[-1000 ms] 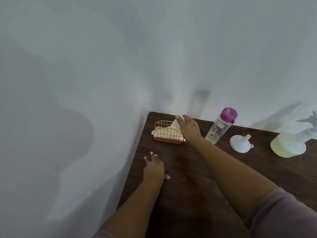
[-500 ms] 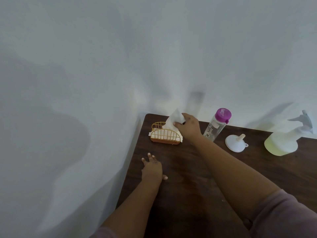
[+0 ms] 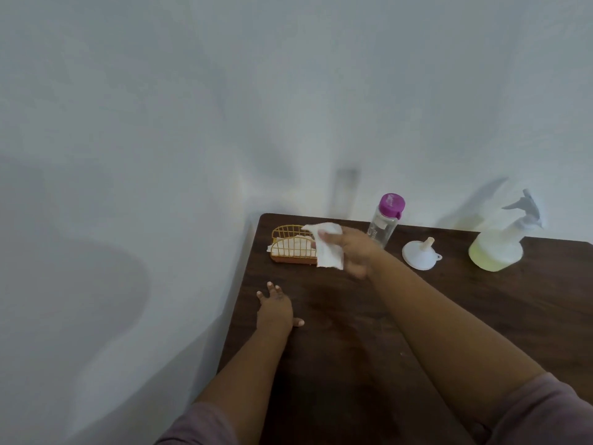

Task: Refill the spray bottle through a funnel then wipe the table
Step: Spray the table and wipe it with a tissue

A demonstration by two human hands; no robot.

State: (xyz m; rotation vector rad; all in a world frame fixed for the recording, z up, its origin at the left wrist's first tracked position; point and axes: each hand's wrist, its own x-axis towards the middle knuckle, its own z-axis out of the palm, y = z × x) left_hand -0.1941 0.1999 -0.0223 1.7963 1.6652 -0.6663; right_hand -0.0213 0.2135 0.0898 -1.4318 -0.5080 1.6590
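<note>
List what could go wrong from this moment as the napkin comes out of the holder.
1. The right hand pinches the napkin right beside the wire napkin holder; nothing steadies the holder, so a snag might drag or tip it.
2. The clear bottle with the purple cap stands upright close behind that hand; a wide swing back could knock it over.
3. The left hand rests flat on the table, in the likely wiping path.

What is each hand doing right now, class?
Left hand: open, flat on the table.
Right hand: closed, pinching a white tissue.
</note>
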